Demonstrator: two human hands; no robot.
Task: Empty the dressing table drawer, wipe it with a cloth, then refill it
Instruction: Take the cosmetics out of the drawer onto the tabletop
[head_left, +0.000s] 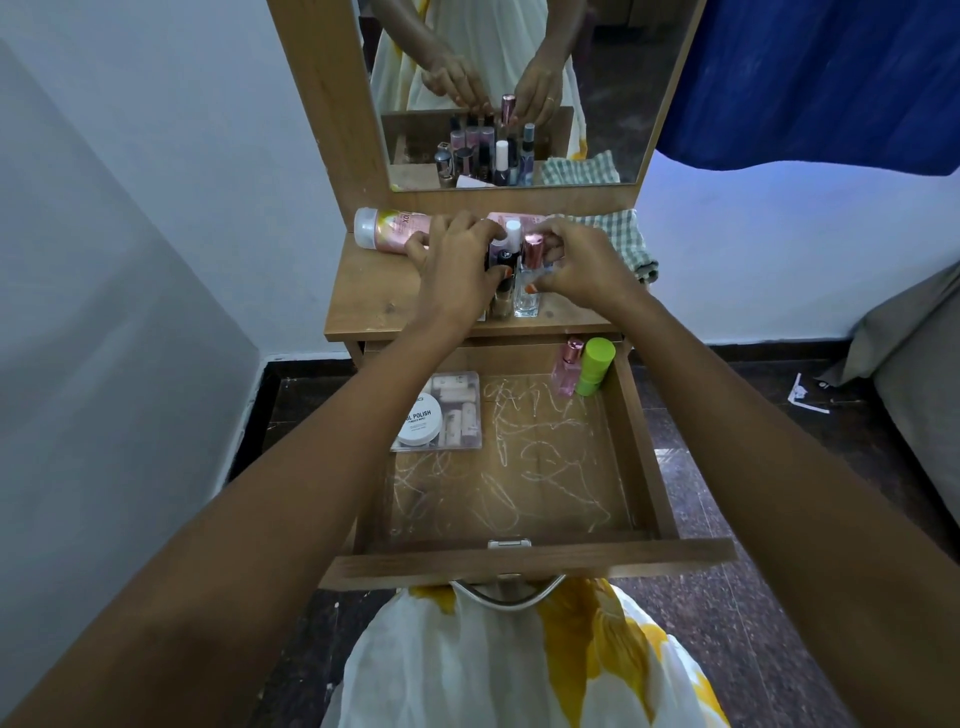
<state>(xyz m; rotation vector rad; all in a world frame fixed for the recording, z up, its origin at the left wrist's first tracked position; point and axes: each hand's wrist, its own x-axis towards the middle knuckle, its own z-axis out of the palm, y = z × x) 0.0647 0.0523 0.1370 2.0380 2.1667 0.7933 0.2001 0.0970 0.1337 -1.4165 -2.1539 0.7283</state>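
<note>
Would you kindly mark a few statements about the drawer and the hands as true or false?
1. The drawer is pulled open. True.
2. The drawer holds nothing. False: a clear box, a small pink bottle and a green container are in it.
3. The checked cloth lies in the drawer. False: it lies on the tabletop.
4. The left hand and the right hand grip small bottles on the tabletop. True.
5. The large pink bottle stands upright. False: it lies on its side.
</note>
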